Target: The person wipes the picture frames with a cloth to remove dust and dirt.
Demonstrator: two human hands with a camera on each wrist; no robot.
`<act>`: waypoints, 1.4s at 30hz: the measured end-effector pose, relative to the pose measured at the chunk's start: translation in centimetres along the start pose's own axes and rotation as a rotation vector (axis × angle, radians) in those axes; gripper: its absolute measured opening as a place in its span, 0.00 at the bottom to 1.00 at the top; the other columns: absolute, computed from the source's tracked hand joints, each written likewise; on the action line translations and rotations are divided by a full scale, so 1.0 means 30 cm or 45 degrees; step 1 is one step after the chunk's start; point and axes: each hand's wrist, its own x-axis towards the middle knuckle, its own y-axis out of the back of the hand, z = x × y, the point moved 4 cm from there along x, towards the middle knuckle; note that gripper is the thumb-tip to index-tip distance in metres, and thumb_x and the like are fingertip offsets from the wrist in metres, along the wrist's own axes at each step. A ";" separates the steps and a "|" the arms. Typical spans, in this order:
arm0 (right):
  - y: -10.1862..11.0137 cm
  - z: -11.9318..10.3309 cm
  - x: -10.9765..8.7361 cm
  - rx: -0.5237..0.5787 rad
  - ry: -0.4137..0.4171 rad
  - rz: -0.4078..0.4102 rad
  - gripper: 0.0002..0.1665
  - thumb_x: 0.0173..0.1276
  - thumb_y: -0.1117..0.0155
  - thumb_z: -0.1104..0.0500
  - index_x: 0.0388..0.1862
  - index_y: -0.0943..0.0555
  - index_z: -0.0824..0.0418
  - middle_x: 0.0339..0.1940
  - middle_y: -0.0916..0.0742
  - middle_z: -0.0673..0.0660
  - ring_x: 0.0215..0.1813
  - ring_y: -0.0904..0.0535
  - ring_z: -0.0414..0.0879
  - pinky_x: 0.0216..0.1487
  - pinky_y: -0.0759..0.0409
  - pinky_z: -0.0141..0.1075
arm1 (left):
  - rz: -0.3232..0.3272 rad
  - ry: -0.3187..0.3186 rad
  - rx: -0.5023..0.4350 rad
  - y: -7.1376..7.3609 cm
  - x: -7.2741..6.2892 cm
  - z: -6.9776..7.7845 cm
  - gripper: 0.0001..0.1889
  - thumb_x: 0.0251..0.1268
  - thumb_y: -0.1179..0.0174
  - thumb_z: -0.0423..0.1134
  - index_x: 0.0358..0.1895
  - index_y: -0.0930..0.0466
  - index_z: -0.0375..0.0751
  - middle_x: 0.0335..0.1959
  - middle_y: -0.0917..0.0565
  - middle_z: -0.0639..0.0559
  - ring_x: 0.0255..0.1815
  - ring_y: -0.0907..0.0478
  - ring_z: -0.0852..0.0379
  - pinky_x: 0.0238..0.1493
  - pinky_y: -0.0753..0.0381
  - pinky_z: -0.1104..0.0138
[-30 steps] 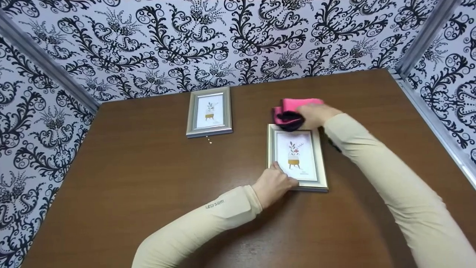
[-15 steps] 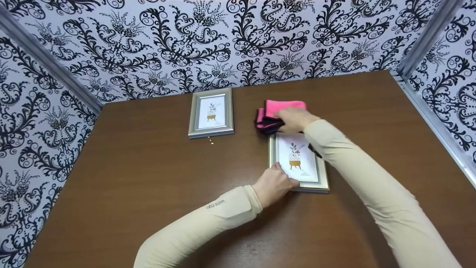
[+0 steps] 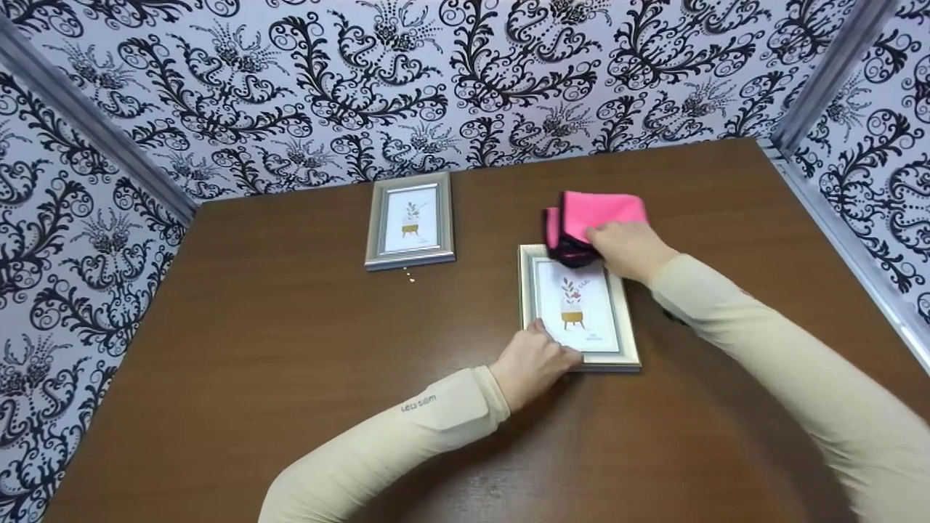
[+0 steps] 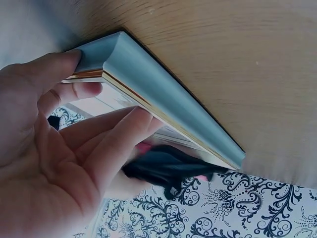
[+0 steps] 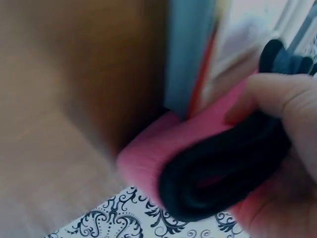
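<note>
The right hand (image 3: pixel 631 248) holds a folded pink cloth (image 3: pixel 604 209) with dark edging over the far edge of the near frame (image 3: pixel 579 312), which lies face up on the brown desk (image 3: pixel 327 334), while the left hand (image 3: pixel 534 363) grips its near left corner. To the left and farther back, by the patterned wall (image 3: pixel 363 87), lies the other frame (image 3: pixel 411 219), also face up, with small pale bits (image 3: pixel 410 277) just in front of it.

A silvery-beige rectangular picture frame (image 3: pixel 410 220) and tiny pale bits (image 3: pixel 412 280) lie on a brown wood-grain table (image 3: pixel 290 327) before a white, black-scrolled wall (image 3: pixel 501 80).
</note>
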 end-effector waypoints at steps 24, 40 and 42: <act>-0.025 -0.146 -0.056 0.173 0.148 0.044 0.19 0.63 0.42 0.71 0.53 0.20 0.66 0.50 0.16 0.66 0.53 0.20 0.60 0.51 0.23 0.52 | -0.009 -0.133 0.016 -0.016 0.008 -0.003 0.05 0.62 0.41 0.42 0.30 0.19 0.61 0.18 0.20 0.66 0.18 0.25 0.66 0.23 0.24 0.70; -0.027 -0.239 0.036 0.360 0.156 -0.015 0.27 0.59 0.45 0.74 0.59 0.25 0.71 0.54 0.18 0.67 0.56 0.23 0.61 0.58 0.27 0.50 | -0.053 -0.123 0.014 -0.017 0.013 -0.009 0.06 0.63 0.42 0.42 0.33 0.19 0.61 0.20 0.18 0.64 0.20 0.24 0.64 0.21 0.24 0.71; -0.031 -0.226 0.037 0.386 0.201 -0.042 0.29 0.61 0.46 0.74 0.64 0.27 0.70 0.61 0.22 0.66 0.64 0.28 0.59 0.65 0.33 0.50 | -0.046 -0.120 0.007 -0.015 0.009 -0.012 0.06 0.63 0.42 0.41 0.32 0.19 0.61 0.20 0.18 0.63 0.20 0.24 0.65 0.20 0.25 0.71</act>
